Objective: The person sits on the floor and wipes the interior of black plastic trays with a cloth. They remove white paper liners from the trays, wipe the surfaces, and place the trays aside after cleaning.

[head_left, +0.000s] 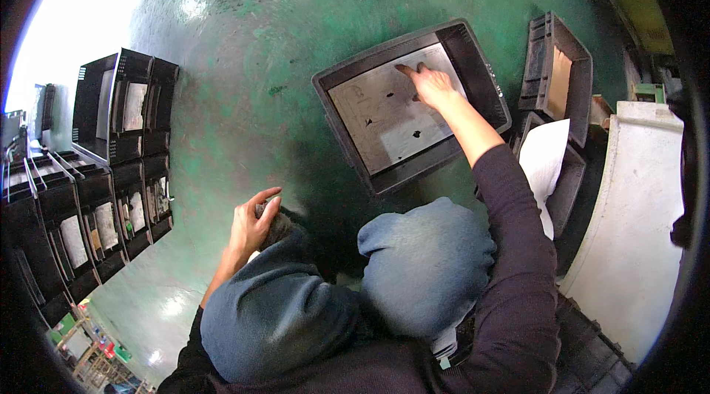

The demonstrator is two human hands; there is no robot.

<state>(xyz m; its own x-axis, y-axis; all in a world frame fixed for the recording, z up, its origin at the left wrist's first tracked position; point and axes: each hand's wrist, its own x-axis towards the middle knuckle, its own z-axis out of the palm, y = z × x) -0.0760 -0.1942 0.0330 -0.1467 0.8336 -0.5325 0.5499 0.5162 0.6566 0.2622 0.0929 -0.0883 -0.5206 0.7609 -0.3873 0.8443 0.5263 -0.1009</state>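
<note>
A black plastic crate [379, 181] sits on the floor before my knees. In it lies a pale grey sheet [392, 124] with several dark irregular spots, which may be holes or small pieces. My right hand [431, 88] reaches over the crate's far right part. Its fingers are apart and rest on or just above the sheet, with nothing seen in them. Beside my left knee, my left hand [250, 225] is curled, thumb and forefinger around something dark and greyish that is mostly hidden.
Stacked black crates [122, 172] stand at the left, several holding pale sheets. At the right are another black crate [538, 68], white paper [545, 161] and a whitish curved surface [642, 194]. The green floor [244, 83] lies between the crates.
</note>
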